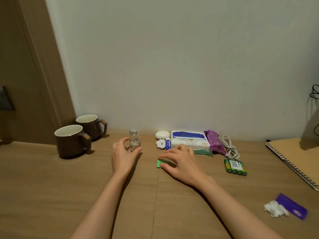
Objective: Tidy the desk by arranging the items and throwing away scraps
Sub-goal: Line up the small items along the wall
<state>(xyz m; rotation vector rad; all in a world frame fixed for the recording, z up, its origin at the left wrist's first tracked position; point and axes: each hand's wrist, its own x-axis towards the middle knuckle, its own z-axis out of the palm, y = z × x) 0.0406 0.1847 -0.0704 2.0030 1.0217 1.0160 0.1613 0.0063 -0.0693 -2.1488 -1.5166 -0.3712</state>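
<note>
My left hand (pixel 123 156) curls around a small clear glass bottle (pixel 135 141) with a silver cap and coloured bits inside, standing upright on the wooden desk (pixel 69 187). My right hand (pixel 182 162) lies spread over a small green packet (pixel 160 164), thumb and forefinger touching its edges, without lifting it. Scraps lie at the near right: a crumpled white tissue (pixel 275 208) on a purple wrapper (pixel 293 207).
Two brown mugs (pixel 72 141) (pixel 91 125) stand at the back left. Along the wall lie a white earbud case (pixel 162 135), a blue tube (pixel 168 144), a tissue pack (pixel 189 140), a purple packet (pixel 214 143), a white cable (pixel 230 147), green batteries (pixel 235 167) and a spiral notebook (pixel 296 161).
</note>
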